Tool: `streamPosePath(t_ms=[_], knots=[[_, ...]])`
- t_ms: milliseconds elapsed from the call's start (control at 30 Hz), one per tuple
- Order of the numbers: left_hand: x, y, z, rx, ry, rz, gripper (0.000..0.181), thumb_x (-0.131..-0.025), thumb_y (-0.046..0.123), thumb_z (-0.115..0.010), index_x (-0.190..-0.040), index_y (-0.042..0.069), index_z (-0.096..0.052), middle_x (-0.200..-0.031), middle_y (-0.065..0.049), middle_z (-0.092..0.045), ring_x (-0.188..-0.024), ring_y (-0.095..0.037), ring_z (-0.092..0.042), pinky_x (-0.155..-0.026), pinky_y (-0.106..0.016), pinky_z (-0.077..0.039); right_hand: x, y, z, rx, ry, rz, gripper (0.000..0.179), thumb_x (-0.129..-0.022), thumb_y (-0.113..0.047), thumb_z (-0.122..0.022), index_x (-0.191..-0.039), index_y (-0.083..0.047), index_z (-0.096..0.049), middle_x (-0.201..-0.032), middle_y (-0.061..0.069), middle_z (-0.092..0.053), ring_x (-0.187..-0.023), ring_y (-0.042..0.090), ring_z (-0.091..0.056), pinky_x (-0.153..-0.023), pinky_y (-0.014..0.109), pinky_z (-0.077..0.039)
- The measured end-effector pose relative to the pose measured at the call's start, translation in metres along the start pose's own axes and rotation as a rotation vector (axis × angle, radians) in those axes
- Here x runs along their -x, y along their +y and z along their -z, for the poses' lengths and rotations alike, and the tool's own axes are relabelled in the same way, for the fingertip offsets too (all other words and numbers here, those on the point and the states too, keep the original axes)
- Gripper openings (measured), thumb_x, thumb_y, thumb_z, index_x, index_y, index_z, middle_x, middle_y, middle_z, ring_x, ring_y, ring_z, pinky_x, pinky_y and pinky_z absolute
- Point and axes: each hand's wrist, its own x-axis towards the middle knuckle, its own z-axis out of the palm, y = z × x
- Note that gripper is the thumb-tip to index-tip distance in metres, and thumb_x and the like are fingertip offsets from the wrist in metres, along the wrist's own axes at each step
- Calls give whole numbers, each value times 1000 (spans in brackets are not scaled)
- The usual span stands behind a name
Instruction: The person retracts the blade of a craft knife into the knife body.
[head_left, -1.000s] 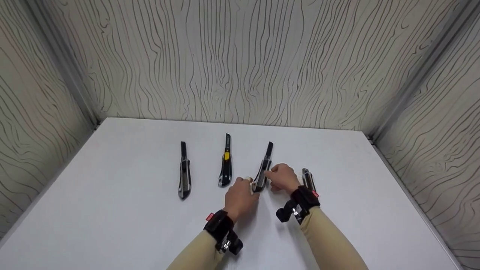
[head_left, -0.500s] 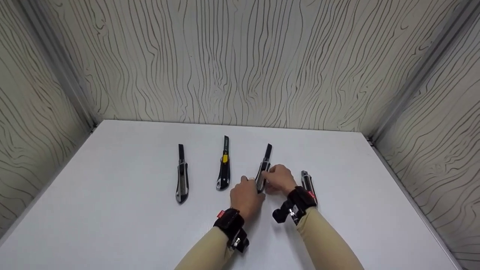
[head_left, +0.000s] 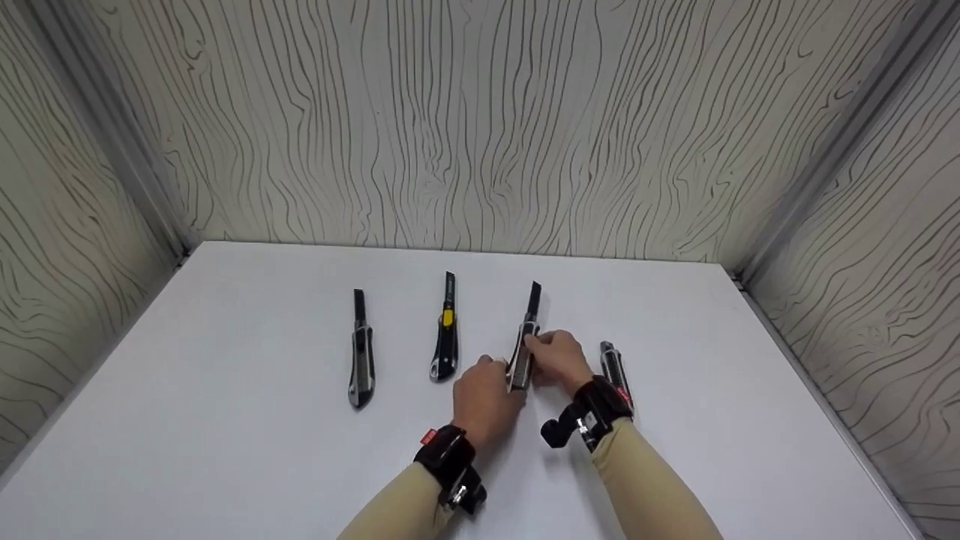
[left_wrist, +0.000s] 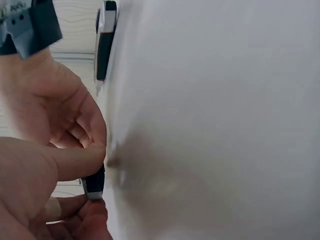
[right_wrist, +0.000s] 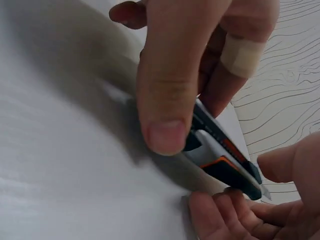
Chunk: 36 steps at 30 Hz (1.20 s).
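Observation:
Both hands are on a black-and-grey utility knife (head_left: pixel 523 367) that points away, its dark blade section sticking out at the far end. My left hand (head_left: pixel 486 397) grips the butt end between thumb and fingers; a beige bandage (right_wrist: pixel 242 56) wraps one finger. Further up the handle, my right hand (head_left: pixel 561 358) pinches the knife, thumb on its upper face and curled fingers at the underside. The right wrist view shows orange trim on the handle. In the left wrist view the knife's end (left_wrist: pixel 93 185) shows below the left thumb.
Left of the hands lie a utility knife with a yellow slider (head_left: pixel 448 319) and another black-and-grey utility knife (head_left: pixel 361 367), both with dark blade sections extended. A shorter utility knife (head_left: pixel 613 367) lies by the right wrist. Wood-patterned walls (head_left: pixel 450 135) bound the white table (head_left: pixel 247 420).
The right thumb has slid a little forward along the handle. The held knife stands slightly straighter, and the left hand has shifted right, then back left at its butt end.

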Motion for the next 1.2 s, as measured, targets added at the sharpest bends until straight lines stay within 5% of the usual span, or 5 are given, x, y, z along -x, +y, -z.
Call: streamPosePath(t_ms=[200,467,633,933,1200], knots=[[11,3,7,19,33,-39,24,-74,34,-71,-75,12,-62,-71,1,-52,-58,-12,-46,-49,-26,-35,3,0,0,-152,-18,-21,38,-91,-38,-51,-96,-3,-63,-76,7,-60,-63,17,-59,-56,28,-51],[22,7,10,151,-79,51,34,-72,36,-73,-93,13,-60,-79,4,-50,-64,-11,-47,-54,-25,-36,6,5,-1,-312,-68,-40,41,-92,-40,-51,-101,-2,-62,-77,4,-58,-65,15,-57,-56,28,-51],[24,3,13,326,-161,59,37,-71,35,-73,-100,16,-59,-82,5,-54,-66,-9,-47,-57,-23,-37,11,8,3,-314,-57,13,40,-92,-38,-51,-105,-1,-62,-81,6,-59,-67,15,-58,-57,28,-53],[26,-5,18,760,-383,98,29,-93,25,-49,-112,6,-59,-84,-4,-64,-62,-20,-63,-50,-30,-53,28,6,12,-295,-100,109,36,-93,-34,-51,-108,-3,-61,-84,8,-63,-71,18,-61,-60,33,-55],[31,-8,18,920,-481,130,25,-93,19,-50,-111,3,-57,-87,-8,-67,-72,-24,-67,-58,-32,-55,45,-4,13,-298,-113,148,35,-94,-34,-50,-104,-2,-60,-82,6,-61,-71,17,-58,-60,34,-54]])
